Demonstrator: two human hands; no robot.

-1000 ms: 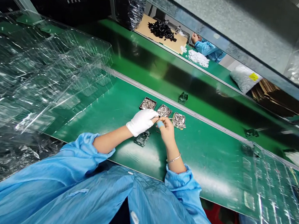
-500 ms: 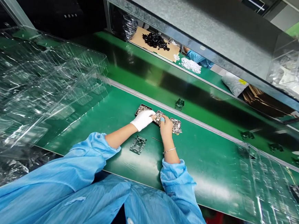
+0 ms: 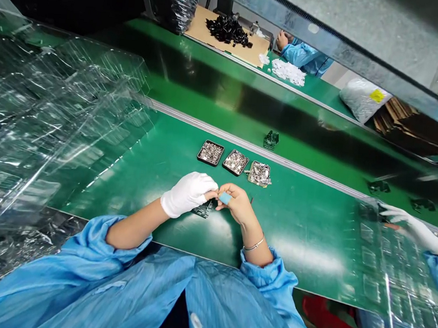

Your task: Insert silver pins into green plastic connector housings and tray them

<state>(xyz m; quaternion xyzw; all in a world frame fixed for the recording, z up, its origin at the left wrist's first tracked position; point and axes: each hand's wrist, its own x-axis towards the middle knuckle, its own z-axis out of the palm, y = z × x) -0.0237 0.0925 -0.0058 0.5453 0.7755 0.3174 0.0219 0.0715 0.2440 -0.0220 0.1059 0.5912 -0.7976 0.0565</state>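
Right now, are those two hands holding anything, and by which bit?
I can't tell: the left hand and the right hand meet by the green board, and they would hide anything tiny between them.

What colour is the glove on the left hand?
The glove is white, seen in the head view.

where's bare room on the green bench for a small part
Two bare stretches of bench: between the right sleeve and the right-side clear trays, and between the left hand and the left-side clear trays. The middle is crowded: a dark green part by the left hand, and beyond it three metal-part heaps.
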